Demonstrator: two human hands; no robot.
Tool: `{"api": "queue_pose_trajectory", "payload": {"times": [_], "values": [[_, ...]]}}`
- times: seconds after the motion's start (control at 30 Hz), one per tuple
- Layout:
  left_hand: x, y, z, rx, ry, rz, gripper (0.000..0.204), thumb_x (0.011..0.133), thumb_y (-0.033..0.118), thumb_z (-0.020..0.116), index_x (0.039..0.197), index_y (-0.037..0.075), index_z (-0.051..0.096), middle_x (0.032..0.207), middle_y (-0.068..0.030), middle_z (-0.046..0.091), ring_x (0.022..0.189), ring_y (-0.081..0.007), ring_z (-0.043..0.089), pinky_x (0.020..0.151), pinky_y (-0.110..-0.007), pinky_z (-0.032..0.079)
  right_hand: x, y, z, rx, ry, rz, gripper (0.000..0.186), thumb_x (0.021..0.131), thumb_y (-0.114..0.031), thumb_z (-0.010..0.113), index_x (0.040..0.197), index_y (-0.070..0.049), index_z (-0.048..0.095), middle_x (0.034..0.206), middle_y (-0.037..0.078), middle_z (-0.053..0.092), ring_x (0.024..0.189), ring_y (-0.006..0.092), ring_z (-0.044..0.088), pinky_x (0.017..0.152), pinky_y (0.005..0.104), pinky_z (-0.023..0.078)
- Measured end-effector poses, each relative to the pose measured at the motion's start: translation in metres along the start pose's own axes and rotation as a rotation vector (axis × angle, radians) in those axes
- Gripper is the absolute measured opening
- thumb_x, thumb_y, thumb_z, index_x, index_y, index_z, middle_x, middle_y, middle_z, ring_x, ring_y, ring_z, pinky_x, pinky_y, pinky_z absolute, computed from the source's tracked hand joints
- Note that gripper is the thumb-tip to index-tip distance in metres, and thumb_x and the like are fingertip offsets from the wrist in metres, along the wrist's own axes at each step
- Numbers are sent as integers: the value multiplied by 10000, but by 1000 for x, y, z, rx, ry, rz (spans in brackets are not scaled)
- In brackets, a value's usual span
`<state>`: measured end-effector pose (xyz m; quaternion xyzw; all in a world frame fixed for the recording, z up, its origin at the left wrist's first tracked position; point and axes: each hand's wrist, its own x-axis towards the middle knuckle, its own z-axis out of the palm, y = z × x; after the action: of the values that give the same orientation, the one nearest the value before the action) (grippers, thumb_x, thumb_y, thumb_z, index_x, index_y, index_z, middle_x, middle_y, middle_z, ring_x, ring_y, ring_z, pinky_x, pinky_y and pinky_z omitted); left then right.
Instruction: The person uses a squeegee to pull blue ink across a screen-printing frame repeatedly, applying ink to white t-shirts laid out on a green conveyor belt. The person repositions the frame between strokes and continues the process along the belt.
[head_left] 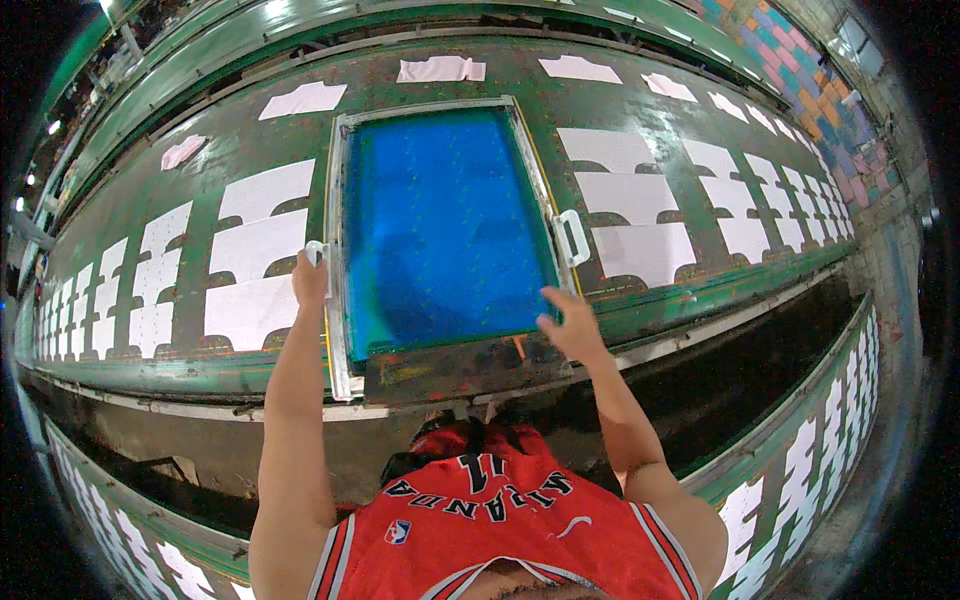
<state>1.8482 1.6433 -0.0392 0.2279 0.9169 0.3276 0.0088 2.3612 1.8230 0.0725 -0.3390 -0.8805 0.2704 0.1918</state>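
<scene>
Roughly speaking, take the middle of the blue screen as the centre of your clock. Farthest left, at seven o'clock and well away from your hands, white pieces (185, 570) lie along the left near tabletop (150, 503). Around nine o'clock, columns of white cut panels (260, 310) spread flat over the green main tabletop (590, 105), each with dark rounded gaps along its edges. Just past eight o'clock, your left hand (311, 280) has its fingers wrapped around the left white handle (316, 250), fixed to the side of the pale frame (337, 200).

At the centre, that frame lies over the main tabletop and carries the blue screen (440, 220); you have it directly in front of you. Beyond it at twelve o'clock is a pale pink piece (441, 69). At six o'clock, a dark stained band (450, 372) crosses the near end, and farther out in the same direction is your red jersey (470, 510).

At four o'clock, your right hand (570, 325) has its fingers spread and gripping nothing, by the screen's near corner; you cannot tell whether they touch it. Above it, at three, stands the right white handle (574, 238), free of your hand. Next come more white panels (640, 245), also toward three. Between four and five, the right near tabletop (780, 408) bears white pieces too. Farthest right, at two, is a multicoloured block surface (800, 70).
</scene>
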Motion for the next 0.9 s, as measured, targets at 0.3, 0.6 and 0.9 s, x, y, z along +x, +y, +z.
{"api": "queue_pose_trajectory", "payload": {"times": [0.3,0.6,0.9], "values": [[6,2,8,136,25,-119,432,866,304,722,1161,19,585,1062,-275,703,1007,-472,673,867,-552,532,91,152,-16,34,91,324,595,914,-312,669,1358,66,551,1198,274,654,1098,411,631,956,448,495],[13,1,11,153,8,-157,394,855,305,718,1114,27,614,1042,-251,714,999,-448,684,856,-543,533,102,164,1,144,66,328,398,976,-161,574,1314,48,567,1065,289,687,1000,436,673,864,493,511],[14,-4,9,139,58,-81,357,807,304,738,1030,37,660,973,-207,721,955,-427,688,838,-525,526,98,151,2,211,146,368,340,968,-143,589,1263,26,585,1025,287,686,947,443,670,824,500,503]]}}
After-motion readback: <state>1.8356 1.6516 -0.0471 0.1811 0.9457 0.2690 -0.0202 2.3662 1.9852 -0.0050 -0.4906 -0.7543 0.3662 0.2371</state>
